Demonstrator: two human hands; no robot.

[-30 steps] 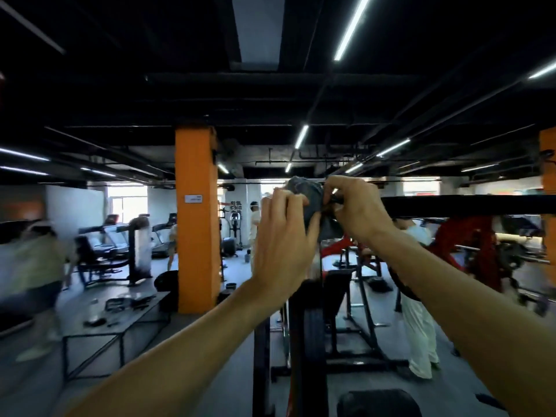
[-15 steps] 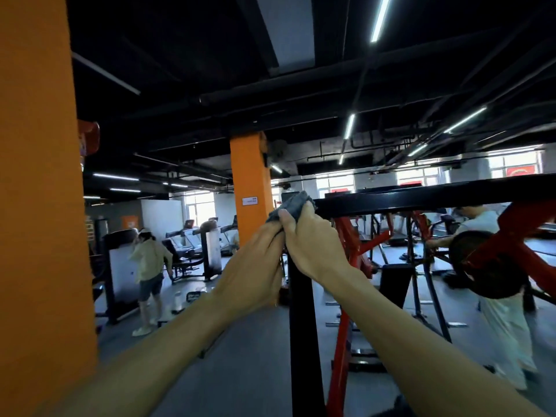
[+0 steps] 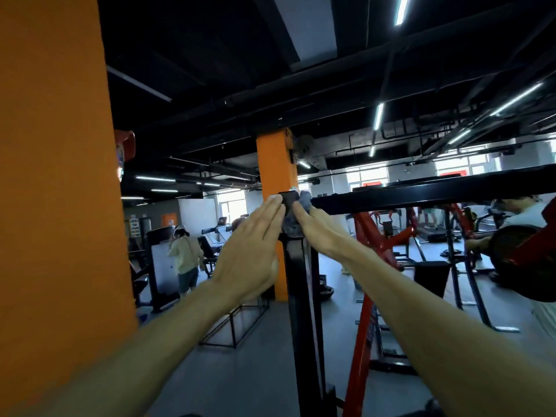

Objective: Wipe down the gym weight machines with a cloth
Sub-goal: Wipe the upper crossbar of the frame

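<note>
Pressing from both sides, the left hand [image 3: 251, 254] and right hand [image 3: 319, 228] are sandwiching a grey cloth [image 3: 293, 227] against the top of a black upright post [image 3: 301, 296], right at the corner where the post is meeting a black crossbar [image 3: 421, 192] running off to the right. Fingers on both hands are lying straight & together, flat on the post/cloth, not curling round anything. Cloth is bunching btwn the hands, a bit poking up above the right fingertips. A big orange pillar [image 3: 57, 176] is filling the left edge; red machine frames [image 3: 370, 236] are standing behind the post.
</note>
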